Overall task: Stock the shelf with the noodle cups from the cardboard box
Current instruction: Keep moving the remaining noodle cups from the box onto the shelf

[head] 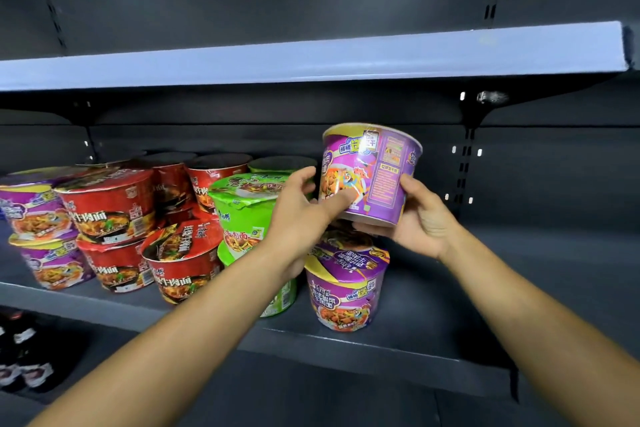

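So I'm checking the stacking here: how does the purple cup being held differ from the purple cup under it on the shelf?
The held purple cup is in the air, gripped by the left hand and right hand; the lower purple cup stands on the shelf. The held cup tilts and shows its text panel; the lower cup shows its front picture. Both share the same purple design.

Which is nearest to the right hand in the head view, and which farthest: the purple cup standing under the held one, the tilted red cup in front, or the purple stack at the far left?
From the right hand, which grips the held purple cup:
1. Purple cup standing on the shelf, just below and left of it.
2. Tilted red cup, mid-shelf, front.
3. Purple stack, far left end.
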Available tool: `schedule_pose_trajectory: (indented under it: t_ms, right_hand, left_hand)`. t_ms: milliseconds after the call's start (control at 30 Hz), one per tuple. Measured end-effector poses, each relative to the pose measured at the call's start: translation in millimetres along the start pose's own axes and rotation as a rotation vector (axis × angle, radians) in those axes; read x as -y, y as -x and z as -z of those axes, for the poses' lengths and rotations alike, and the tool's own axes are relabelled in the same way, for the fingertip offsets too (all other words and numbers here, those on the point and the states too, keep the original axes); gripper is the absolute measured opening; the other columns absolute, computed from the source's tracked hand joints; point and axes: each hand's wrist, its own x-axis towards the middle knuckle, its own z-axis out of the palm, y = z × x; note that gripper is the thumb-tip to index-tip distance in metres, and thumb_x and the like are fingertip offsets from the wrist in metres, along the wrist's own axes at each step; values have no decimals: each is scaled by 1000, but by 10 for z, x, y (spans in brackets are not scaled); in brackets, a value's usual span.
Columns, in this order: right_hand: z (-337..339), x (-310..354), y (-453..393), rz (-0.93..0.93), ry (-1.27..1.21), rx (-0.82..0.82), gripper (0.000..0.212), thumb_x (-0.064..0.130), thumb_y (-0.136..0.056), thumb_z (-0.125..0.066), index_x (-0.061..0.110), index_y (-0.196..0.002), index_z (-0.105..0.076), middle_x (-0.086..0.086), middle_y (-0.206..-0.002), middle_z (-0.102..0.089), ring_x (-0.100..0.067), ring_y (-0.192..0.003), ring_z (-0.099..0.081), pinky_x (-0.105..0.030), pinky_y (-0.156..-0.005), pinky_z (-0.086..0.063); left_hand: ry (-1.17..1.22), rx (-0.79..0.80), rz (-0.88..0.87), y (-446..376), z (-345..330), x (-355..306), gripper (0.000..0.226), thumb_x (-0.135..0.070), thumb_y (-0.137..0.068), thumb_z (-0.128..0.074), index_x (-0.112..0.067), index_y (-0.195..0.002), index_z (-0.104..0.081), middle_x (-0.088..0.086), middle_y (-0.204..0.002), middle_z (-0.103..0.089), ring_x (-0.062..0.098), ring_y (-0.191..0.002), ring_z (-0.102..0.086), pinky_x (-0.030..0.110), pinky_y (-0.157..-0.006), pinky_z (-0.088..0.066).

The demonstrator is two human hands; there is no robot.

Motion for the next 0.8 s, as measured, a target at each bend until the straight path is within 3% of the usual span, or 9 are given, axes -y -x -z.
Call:
schedule_pose_trajectory:
  t_ms: [67,167,300,367,533,667,800]
  right_hand:
    - [39,8,-43,-6,-11,30,100,37,-31,-95,12,-120,-58,-16,-116,-67,-32,-100,-67,-56,-90,-46]
    - [98,42,-119,-11,-2,54,102,37,-34,-95,10,-124,-55,-17,-120,-64,-32,-103,-66,-57,-92,-44]
    - [185,118,-270,15,9,36,101,34,-38,-95,6,-127,-54,-19,-124,-62,-30,-107,-64,-47,-88,-54]
    - [260,157,-362,42,61,-28,95,33,-35,-95,7,-119,-59,-16,-116,-66,-27,-101,-67,-43,-84,-56]
    - [447,179,-530,69,178,-169,58,28,-53,-83,21,-107,-63,-5,-98,-71,-22,-94,-66,-36,-72,-57]
    - [548,116,-640,81,224,-161,92,36,-21,-95,22,-107,-64,0,-98,-74,-15,-89,-70,-35,-75,-58]
    - [577,20,-711,32,308,-163,96,28,-36,-94,13,-123,-58,-3,-103,-72,-16,-94,-69,-31,-83,-56]
  left_hand:
    - [3,57,90,-40,-21,31,76,-30,-74,-79,-18,-137,-39,-1,-121,-60,7,-101,-61,23,-80,-47]
    - [36,121,119,-98,-95,61,54,-22,-77,-77,-12,-124,-51,-3,-102,-70,4,-83,-66,16,-68,-48]
    - [64,42,46,-245,-196,141,59,-16,-71,-82,-11,-121,-52,2,-106,-71,13,-92,-69,26,-81,-54]
    - [26,-22,35,-356,-249,212,56,-17,-68,-85,-15,-114,-54,0,-103,-71,14,-91,-69,33,-86,-56]
    - [-158,-129,58,-602,-414,426,69,-34,-56,-89,-17,-113,-53,-1,-105,-68,18,-95,-67,42,-90,-54]
    - [-379,-194,67,-730,-546,508,79,-36,-62,-87,-10,-122,-44,6,-120,-59,25,-111,-58,40,-95,-49]
    - [-530,-182,61,-856,-600,572,84,-36,-64,-87,-5,-125,-39,11,-129,-52,27,-120,-52,35,-96,-46]
